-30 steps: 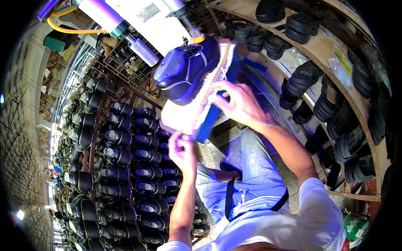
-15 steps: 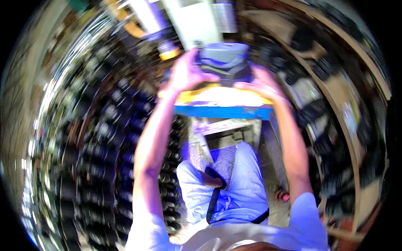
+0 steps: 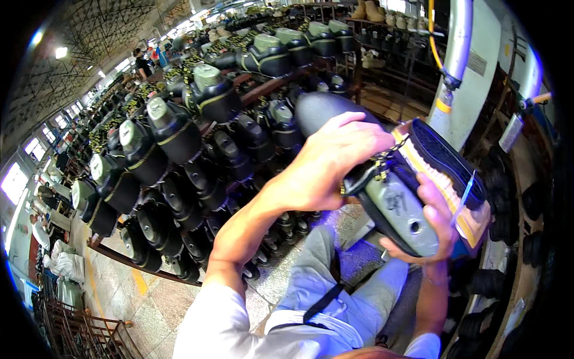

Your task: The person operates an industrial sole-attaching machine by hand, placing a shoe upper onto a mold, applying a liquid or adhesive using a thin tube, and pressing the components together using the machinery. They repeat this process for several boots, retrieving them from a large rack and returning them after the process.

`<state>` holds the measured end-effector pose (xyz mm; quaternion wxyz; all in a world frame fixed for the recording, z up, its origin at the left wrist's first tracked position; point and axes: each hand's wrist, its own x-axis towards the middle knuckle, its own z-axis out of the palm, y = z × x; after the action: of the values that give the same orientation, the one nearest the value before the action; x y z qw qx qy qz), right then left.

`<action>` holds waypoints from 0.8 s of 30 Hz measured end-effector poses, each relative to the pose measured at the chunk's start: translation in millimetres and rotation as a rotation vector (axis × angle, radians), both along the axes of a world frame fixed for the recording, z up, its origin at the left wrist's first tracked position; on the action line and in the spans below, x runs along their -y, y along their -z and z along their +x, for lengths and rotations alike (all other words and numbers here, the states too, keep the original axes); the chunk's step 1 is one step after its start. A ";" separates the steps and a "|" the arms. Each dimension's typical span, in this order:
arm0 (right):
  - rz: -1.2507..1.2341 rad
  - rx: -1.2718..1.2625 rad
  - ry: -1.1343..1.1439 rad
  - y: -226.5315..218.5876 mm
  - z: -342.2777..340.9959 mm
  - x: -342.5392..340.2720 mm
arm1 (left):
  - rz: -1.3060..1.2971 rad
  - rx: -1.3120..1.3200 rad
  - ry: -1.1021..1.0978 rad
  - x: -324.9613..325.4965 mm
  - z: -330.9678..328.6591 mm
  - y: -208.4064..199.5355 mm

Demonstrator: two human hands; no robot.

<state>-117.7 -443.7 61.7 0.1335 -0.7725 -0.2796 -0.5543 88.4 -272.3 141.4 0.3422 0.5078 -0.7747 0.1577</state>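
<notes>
Your left hand (image 3: pixel 344 152) arches palm-down over the throat of the black shoe (image 3: pixel 382 216), fingers curled round it, while your right hand (image 3: pixel 441 224) cups its heel end – both firmly closed on it, forearms bent inward. The shoe lies between your hands, tilted, toe pointing away to your left, a grey-green last (image 3: pixel 402 209) filling its opening. Just beyond your right fingers sits a cream-edged block (image 3: pixel 475 224) topped by a black pad (image 3: pixel 445 158). The rack (image 3: pixel 266 90) at your left holds rows of lasted black shoes (image 3: pixel 170 131) – the shelf (image 3: pixel 518 263) at your right, dark soles (image 3: pixel 485 284).
</notes>
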 end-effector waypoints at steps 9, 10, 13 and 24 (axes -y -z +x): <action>0.821 -0.009 -0.091 -78.0 300.4 -85.6 | -0.723 0.237 -1.301 -131.2 84.0 -22.6; 0.799 -0.045 -0.081 -79.3 333.4 -84.7 | -0.677 0.187 -1.371 -130.5 93.5 -13.9; 0.630 -0.062 -0.037 -74.7 388.2 -86.6 | -0.797 0.107 -1.339 -123.9 96.4 -8.7; 1.535 -0.821 -1.136 59.4 213.1 -179.2 | -0.985 0.095 -1.146 -84.9 9.0 79.4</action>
<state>95.5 -264.4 2.3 0.9159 -0.3635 -0.1071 -0.1328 97.4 -187.4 62.0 0.3602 0.6122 -0.2434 0.6605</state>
